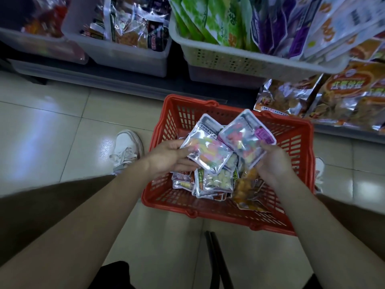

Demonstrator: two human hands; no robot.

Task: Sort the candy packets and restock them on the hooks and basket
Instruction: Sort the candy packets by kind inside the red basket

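My left hand [168, 157] grips a gummy packet [208, 152], right hand [273, 163] a purple-labelled packet [245, 136], half-hiding the heap [217, 181] in the red basket [208, 213]; bins [129, 57] blurred.

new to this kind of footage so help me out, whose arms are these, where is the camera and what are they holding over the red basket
There is no machine here. These are a person's two bare arms, filmed by one wide-angle camera worn on their head and looking down. On the tiled floor stands a red shopping basket holding mixed snack packets, among them a pale yellow candy packet and an orange packet. The left hand grips the left gummy packet, clear with multicoloured sweets. The right hand grips the right gummy packet, much the same. Both are above the basket. Beyond is a shelf basket of bagged snacks.
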